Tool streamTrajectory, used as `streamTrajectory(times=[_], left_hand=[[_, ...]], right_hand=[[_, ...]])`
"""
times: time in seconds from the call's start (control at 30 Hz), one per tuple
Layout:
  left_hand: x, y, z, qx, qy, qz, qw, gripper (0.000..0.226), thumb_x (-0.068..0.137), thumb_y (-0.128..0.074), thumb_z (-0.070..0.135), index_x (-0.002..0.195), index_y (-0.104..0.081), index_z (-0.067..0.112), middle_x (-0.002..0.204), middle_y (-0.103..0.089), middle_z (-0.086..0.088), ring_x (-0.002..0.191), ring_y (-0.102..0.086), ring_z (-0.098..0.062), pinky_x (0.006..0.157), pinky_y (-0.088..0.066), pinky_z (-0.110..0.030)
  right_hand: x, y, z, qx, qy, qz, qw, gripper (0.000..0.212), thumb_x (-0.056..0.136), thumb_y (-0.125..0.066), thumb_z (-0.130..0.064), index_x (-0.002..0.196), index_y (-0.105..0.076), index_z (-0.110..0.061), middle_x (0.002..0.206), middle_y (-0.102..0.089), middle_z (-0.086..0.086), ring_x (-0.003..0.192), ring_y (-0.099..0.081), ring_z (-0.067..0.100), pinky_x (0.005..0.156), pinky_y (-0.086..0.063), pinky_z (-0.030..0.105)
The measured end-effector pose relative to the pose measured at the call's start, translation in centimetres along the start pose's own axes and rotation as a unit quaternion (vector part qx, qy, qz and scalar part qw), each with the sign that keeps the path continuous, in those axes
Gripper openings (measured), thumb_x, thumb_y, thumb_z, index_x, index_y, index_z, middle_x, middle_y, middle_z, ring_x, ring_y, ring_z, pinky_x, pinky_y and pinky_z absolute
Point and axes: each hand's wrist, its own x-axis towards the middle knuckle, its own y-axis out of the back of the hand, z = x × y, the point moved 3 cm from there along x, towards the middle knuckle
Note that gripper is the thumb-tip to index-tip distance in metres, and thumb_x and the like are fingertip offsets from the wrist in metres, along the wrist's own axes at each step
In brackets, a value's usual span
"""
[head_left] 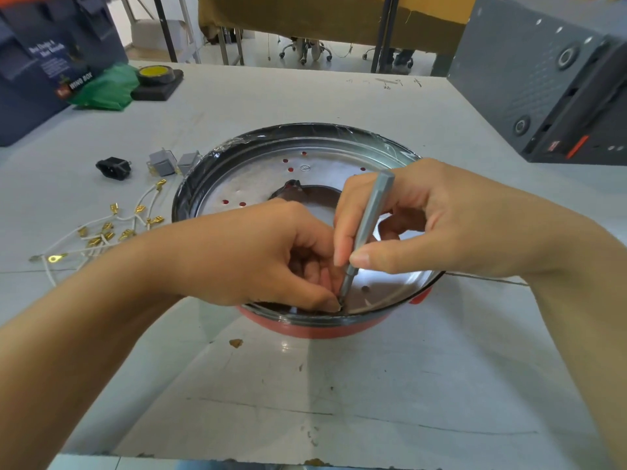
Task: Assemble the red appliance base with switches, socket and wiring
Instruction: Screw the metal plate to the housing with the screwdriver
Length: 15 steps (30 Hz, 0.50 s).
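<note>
While left fingers (325, 300) pinch, right hand (424, 218) — screwdriver (368, 225) upright.

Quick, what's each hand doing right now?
Left hand: fingers curled, pinching something tiny at the screwdriver tip inside the base; too small to name.
Right hand: holding the screwdriver.

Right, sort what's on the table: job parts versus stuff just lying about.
Job: red base, screwdriver in right hand, left hand steadying at its tip, black socket, grey switches, white wires.
Lying about: tape roll, green bag, blue box.
</note>
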Motion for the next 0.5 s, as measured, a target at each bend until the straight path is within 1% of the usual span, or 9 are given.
streamTrajectory(times=[0.07, 0.13, 0.2, 0.23, 0.3, 0.37, 0.4, 0.43, 0.5], left_hand=[[0.0, 0.0, 0.0, 0.006, 0.003, 0.002, 1.000, 0.021, 0.079, -0.072, 0.021, 0.065, -0.062, 0.032, 0.058, -0.059, 0.010, 0.053, -0.053, -0.007, 0.056, -0.045, -0.023], [0.0, 0.0, 0.2, 0.009, 0.004, 0.000, 1.000, 0.023, 0.079, -0.072, 0.024, 0.063, -0.061, 0.035, 0.055, -0.058, 0.012, 0.051, -0.053, -0.004, 0.055, -0.043, -0.019], [0.0, 0.0, 0.3, -0.002, 0.007, -0.001, 1.000, 0.028, 0.079, -0.073, 0.020, 0.060, -0.061, 0.037, 0.054, -0.057, 0.014, 0.050, -0.052, -0.003, 0.054, -0.042, -0.015], [0.0, 0.0, 0.3, -0.005, 0.009, 0.000, 1.000, 0.028, 0.078, -0.073, 0.019, 0.060, -0.061, 0.037, 0.054, -0.057, 0.014, 0.050, -0.052, -0.003, 0.054, -0.041, -0.014], [0.1, -0.1, 0.2, -0.001, 0.010, -0.002, 1.000, 0.022, 0.077, -0.073, 0.018, 0.062, -0.063, 0.032, 0.054, -0.056, 0.012, 0.050, -0.051, -0.004, 0.055, -0.041, -0.016], [0.0, -0.1, 0.0, 0.005, 0.012, -0.007, 1.000, 0.008, 0.078, -0.073, 0.019, 0.072, -0.069, 0.022, 0.057, -0.057, 0.009, 0.052, -0.053, -0.009, 0.057, -0.044, -0.022], [0.0, -0.1, -0.1, 0.010, 0.015, -0.007, 1.000, 0.003, 0.079, -0.072, 0.020, 0.078, -0.071, 0.018, 0.058, -0.058, 0.008, 0.054, -0.054, -0.010, 0.057, -0.045, -0.024], [0.0, -0.1, -0.2, 0.013, 0.016, -0.006, 1.000, 0.005, 0.079, -0.072, 0.021, 0.081, -0.072, 0.017, 0.058, -0.058, 0.008, 0.054, -0.054, -0.010, 0.057, -0.045, -0.024], [0.0, -0.1, -0.1, 0.012, 0.015, -0.005, 1.000, 0.005, 0.079, -0.072, 0.020, 0.082, -0.072, 0.017, 0.057, -0.058, 0.009, 0.052, -0.053, -0.008, 0.056, -0.043, -0.021]], right_hand=[[0.2, 0.1, -0.3, -0.010, 0.006, -0.014, 1.000, 0.011, 0.080, -0.065, -0.014, 0.086, -0.069, -0.022, 0.083, -0.068, -0.004, 0.076, -0.061, 0.007, 0.067, -0.043, 0.010], [0.5, 0.4, -0.8, -0.017, 0.020, -0.025, 0.999, 0.018, 0.078, -0.068, -0.013, 0.091, -0.063, -0.023, 0.082, -0.066, -0.001, 0.070, -0.060, 0.008, 0.062, -0.045, 0.014], [0.9, 0.9, -1.3, -0.060, 0.035, -0.029, 0.997, 0.026, 0.077, -0.071, -0.018, 0.095, -0.056, -0.028, 0.080, -0.065, -0.001, 0.068, -0.062, 0.014, 0.057, -0.049, 0.022], [1.0, 1.0, -1.5, -0.096, 0.046, -0.029, 0.994, 0.028, 0.076, -0.072, -0.023, 0.094, -0.054, -0.032, 0.079, -0.065, -0.002, 0.068, -0.063, 0.014, 0.057, -0.050, 0.025], [1.2, 1.0, -1.7, -0.172, 0.075, 0.000, 0.982, 0.029, 0.072, -0.070, -0.036, 0.089, -0.050, -0.046, 0.083, -0.066, -0.008, 0.072, -0.065, 0.009, 0.059, -0.051, 0.020], [1.4, 0.7, -2.0, -0.213, 0.099, 0.049, 0.971, 0.031, 0.065, -0.066, -0.046, 0.089, -0.048, -0.056, 0.096, -0.063, -0.019, 0.078, -0.063, -0.001, 0.063, -0.050, 0.012], [1.4, 0.7, -2.0, -0.213, 0.104, 0.055, 0.970, 0.032, 0.064, -0.066, -0.047, 0.089, -0.049, -0.055, 0.099, -0.062, -0.021, 0.079, -0.062, -0.003, 0.062, -0.049, 0.010], [1.5, 0.6, -1.9, -0.211, 0.109, 0.047, 0.970, 0.032, 0.063, -0.067, -0.048, 0.090, -0.050, -0.051, 0.098, -0.062, -0.020, 0.078, -0.062, -0.004, 0.060, -0.049, 0.009], [1.5, 0.4, -1.9, -0.208, 0.111, 0.024, 0.971, 0.033, 0.065, -0.068, -0.049, 0.092, -0.050, -0.049, 0.092, -0.065, -0.022, 0.070, -0.063, -0.008, 0.052, -0.046, 0.004]])
